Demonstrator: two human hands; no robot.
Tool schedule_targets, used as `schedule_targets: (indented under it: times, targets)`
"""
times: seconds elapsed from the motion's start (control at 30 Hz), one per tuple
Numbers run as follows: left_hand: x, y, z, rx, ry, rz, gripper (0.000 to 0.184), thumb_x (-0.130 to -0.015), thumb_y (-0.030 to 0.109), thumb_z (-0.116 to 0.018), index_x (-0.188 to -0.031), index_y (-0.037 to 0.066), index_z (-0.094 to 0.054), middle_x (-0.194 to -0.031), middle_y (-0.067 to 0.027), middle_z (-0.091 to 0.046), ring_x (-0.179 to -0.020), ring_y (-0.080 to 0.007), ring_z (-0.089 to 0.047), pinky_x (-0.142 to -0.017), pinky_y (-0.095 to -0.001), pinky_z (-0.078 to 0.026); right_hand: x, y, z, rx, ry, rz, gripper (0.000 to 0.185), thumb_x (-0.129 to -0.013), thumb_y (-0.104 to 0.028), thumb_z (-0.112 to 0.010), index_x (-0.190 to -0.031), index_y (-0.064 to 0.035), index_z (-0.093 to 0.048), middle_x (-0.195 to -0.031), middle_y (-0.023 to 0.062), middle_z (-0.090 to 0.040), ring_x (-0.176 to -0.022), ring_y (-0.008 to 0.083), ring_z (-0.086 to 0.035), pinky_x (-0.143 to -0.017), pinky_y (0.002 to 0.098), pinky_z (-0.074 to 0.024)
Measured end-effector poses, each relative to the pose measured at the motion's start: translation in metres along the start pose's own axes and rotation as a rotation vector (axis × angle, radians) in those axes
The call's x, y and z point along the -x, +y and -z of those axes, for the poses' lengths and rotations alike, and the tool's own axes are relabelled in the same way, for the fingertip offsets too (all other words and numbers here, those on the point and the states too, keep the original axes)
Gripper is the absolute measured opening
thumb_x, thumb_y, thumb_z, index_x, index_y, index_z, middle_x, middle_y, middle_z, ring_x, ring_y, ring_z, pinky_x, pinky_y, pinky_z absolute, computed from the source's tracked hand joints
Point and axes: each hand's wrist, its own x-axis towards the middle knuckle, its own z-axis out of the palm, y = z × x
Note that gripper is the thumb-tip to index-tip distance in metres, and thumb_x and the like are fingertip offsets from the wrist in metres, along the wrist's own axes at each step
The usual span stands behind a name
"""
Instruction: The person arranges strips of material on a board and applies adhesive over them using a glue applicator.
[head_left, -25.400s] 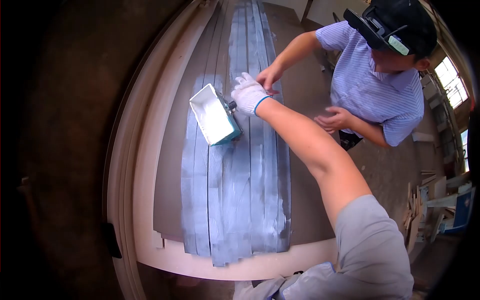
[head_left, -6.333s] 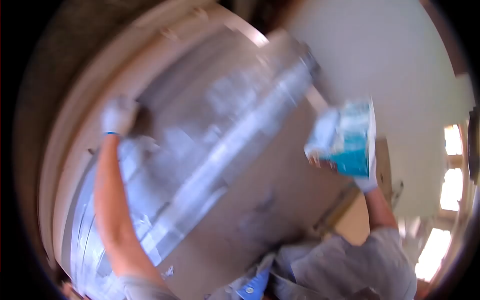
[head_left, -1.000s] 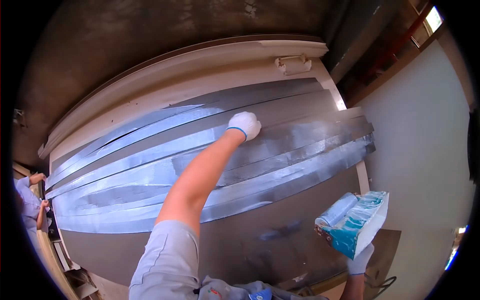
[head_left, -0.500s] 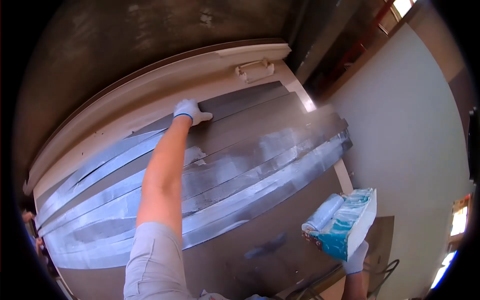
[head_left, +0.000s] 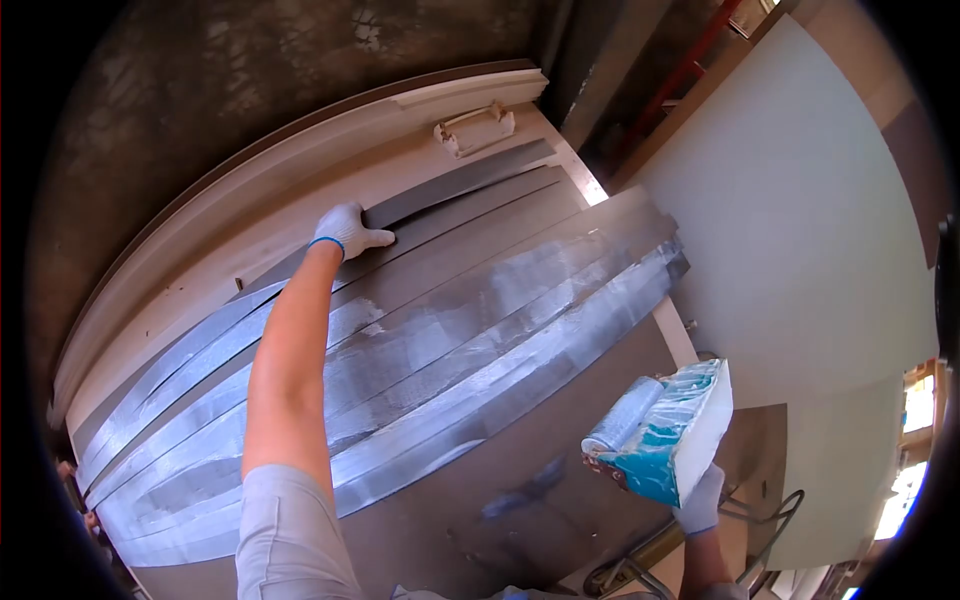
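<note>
My left hand, in a white glove with a blue cuff, reaches across the board and grips a narrow dark grey strip at the far side. Its thumb points right, and the strip sits slightly apart from its neighbour. Beside it lie several long strips in a stack, most smeared with a pale wet coating. My right hand, also gloved, is closed around a hand-held glue roller at lower right. The roller has a teal hopper coated in glue and a pale cylinder; its grip is hidden by the hand.
A pale wooden ledge runs along the far side, with a small tan frame-like piece on it. A large light grey panel stands at right. Metal tubing shows below my right hand. The brown board extends nearest me.
The view has shifted a little. The far strip has separated from the one beside it, with my left hand on it. My right hand keeps hold of the glue roller.
</note>
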Motion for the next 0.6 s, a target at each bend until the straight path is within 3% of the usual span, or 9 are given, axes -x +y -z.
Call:
schedule_targets:
  times: [0.27, 0.3, 0.37, 0.43, 0.53, 0.6]
  targets:
    - [-0.012, -0.020, -0.036, 0.029, 0.082, -0.056, 0.074, -0.090, 0.064, -0.079, -0.125, -0.001, -0.079, -0.125, -0.0281, -0.077, -0.119, -0.0446, -0.073, -0.105, -0.0493, -0.056, 0.005, 0.011, -0.006, 0.040, 0.041, -0.008, 0.041, -0.090, -0.019, -0.086, -0.121, 0.0052, -0.076, -0.108, 0.0132, -0.083, -0.100, 0.0194, -0.079, -0.089, 0.0365, -0.0610]
    - [-0.013, -0.022, -0.039, 0.036, 0.096, -0.070, 0.071, -0.092, 0.063, -0.078, -0.125, 0.000, -0.079, -0.125, -0.0278, -0.077, -0.119, -0.0448, -0.073, -0.105, -0.0494, -0.056, 0.005, 0.007, -0.007, 0.062, 0.036, -0.007, 0.038, -0.093, -0.019, -0.082, -0.122, 0.0048, -0.075, -0.108, 0.0143, -0.082, -0.102, 0.0204, -0.079, -0.089, 0.0377, -0.0603]
    - [-0.011, -0.021, -0.040, 0.042, 0.072, -0.064, 0.071, -0.091, 0.063, -0.077, -0.126, 0.001, -0.079, -0.127, -0.0277, -0.076, -0.120, -0.0449, -0.072, -0.105, -0.0493, -0.056, 0.005, 0.005, -0.009, 0.083, 0.035, -0.007, 0.035, -0.097, -0.018, -0.077, -0.124, 0.0044, -0.074, -0.109, 0.0155, -0.081, -0.103, 0.0214, -0.078, -0.089, 0.0389, -0.0596]
    - [-0.005, -0.014, -0.039, 0.049, 0.043, -0.062, 0.071, -0.091, 0.063, -0.077, -0.127, 0.001, -0.079, -0.129, -0.0276, -0.076, -0.121, -0.0450, -0.072, -0.106, -0.0492, -0.056, 0.005, 0.012, -0.012, 0.056, 0.087, 0.016, 0.038, -0.091, -0.017, -0.085, -0.121, 0.0053, -0.077, -0.108, 0.0131, -0.084, -0.101, 0.0190, -0.079, -0.090, 0.0362, -0.0610]
    - [0.007, -0.005, -0.045, 0.019, -0.006, -0.068, 0.069, -0.089, 0.062, -0.076, -0.127, 0.004, -0.079, -0.128, -0.0285, -0.075, -0.122, -0.0460, -0.070, -0.106, -0.0498, -0.055, 0.006, 0.013, -0.013, -0.022, 0.102, -0.069, 0.038, -0.091, -0.016, -0.085, -0.121, 0.0056, -0.076, -0.109, 0.0130, -0.084, -0.101, 0.0184, -0.079, -0.090, 0.0361, -0.0612]
    - [0.014, -0.004, -0.056, -0.055, 0.193, -0.068, 0.068, -0.087, 0.062, -0.076, -0.130, 0.009, -0.080, -0.128, -0.0272, -0.073, -0.124, -0.0449, -0.066, -0.108, -0.0500, -0.052, 0.007, 0.014, -0.012, -0.036, 0.089, -0.067, 0.037, -0.090, -0.015, -0.085, -0.121, 0.0056, -0.076, -0.110, 0.0125, -0.084, -0.100, 0.0176, -0.078, -0.090, 0.0357, -0.0611]
